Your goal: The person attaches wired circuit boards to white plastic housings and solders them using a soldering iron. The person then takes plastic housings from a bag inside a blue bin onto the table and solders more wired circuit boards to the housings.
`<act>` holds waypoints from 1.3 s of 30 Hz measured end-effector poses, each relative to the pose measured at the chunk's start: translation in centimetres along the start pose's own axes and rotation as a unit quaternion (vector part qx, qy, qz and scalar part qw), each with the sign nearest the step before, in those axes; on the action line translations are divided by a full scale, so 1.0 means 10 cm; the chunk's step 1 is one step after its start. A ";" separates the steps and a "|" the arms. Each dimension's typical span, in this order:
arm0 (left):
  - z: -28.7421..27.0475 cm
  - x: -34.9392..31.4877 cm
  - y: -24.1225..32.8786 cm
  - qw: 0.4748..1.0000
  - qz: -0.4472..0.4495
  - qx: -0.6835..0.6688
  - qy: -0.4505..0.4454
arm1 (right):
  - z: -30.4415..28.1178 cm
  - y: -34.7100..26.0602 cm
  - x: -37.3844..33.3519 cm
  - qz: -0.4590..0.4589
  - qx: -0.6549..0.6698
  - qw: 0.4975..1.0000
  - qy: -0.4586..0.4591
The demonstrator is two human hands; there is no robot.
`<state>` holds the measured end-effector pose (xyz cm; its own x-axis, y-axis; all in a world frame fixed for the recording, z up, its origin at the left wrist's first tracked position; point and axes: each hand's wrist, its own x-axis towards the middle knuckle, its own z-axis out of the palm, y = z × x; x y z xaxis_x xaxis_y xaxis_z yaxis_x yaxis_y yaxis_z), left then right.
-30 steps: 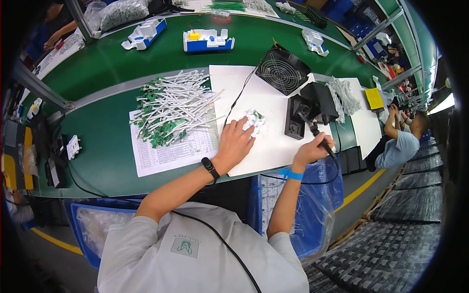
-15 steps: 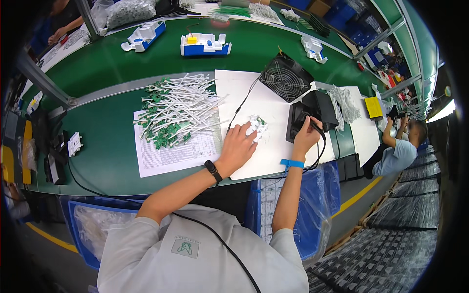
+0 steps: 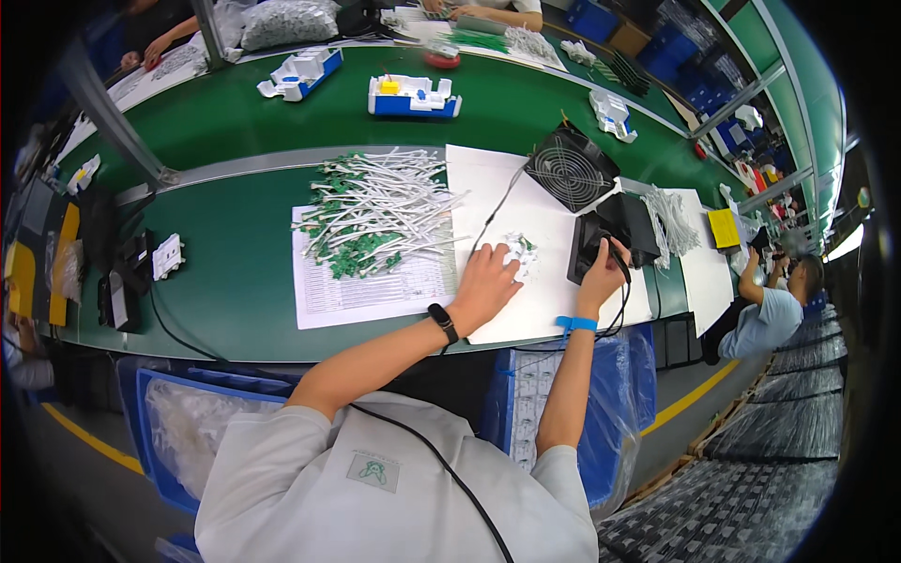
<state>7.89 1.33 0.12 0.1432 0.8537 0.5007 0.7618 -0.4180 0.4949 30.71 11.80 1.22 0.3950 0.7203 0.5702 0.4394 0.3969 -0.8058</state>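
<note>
My left hand [image 3: 486,289] rests on the white sheet, its fingers bent onto a small white plastic part [image 3: 522,250] with a bit of green on it. The fingertips hide some of that part. To its right, my right hand [image 3: 603,281] grips a black corded pen-like tool, which looks like a soldering iron [image 3: 619,261]. It is held at the black stand [image 3: 586,242], and its tip cannot be made out. Left of my hands lies a heap of white wires with green circuit boards [image 3: 375,216], on a printed sheet [image 3: 324,305].
A black fan [image 3: 571,167] stands behind the stand. Bundled white wires [image 3: 671,225] and a yellow block [image 3: 723,228] are to the right. Blue-and-white housings [image 3: 413,99] sit on the far green surface. Blue bins [image 3: 174,469] are below the table edge. A co-worker [image 3: 765,305] sits at right.
The whole view has shifted, so the table appears further right and lower. My right hand sits slightly nearer me relative to the stand. Another person's arm now shows at the far side.
</note>
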 end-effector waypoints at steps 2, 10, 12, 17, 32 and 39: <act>0.00 0.01 -0.01 1.000 -0.004 -0.014 0.009 | 0.04 -0.03 -0.01 0.001 0.042 0.999 0.004; -1.07 -0.09 0.54 0.982 0.035 -0.184 0.013 | -0.14 -0.12 -0.43 0.093 -0.054 0.993 -0.046; -1.50 -0.12 0.51 0.983 0.029 -0.170 0.057 | -0.18 -0.15 -0.60 0.131 -0.039 0.985 -0.103; -2.33 0.27 -0.75 0.976 -0.090 0.053 0.193 | -0.20 -0.63 -1.08 0.150 -0.006 0.979 -0.138; -2.53 0.30 -3.71 0.836 -0.331 0.417 0.131 | 0.83 -2.19 -1.38 0.086 0.144 0.902 -0.398; -3.80 -0.34 -2.69 0.851 -0.337 0.382 -0.128 | 2.33 -2.00 -1.18 -0.187 0.039 0.860 -0.472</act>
<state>-37.03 -2.10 12.10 -0.4307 0.9000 0.0665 0.8997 0.4340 -0.0464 -1.55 8.64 6.95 -0.6106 0.6601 0.4374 0.3228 0.7119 -0.6238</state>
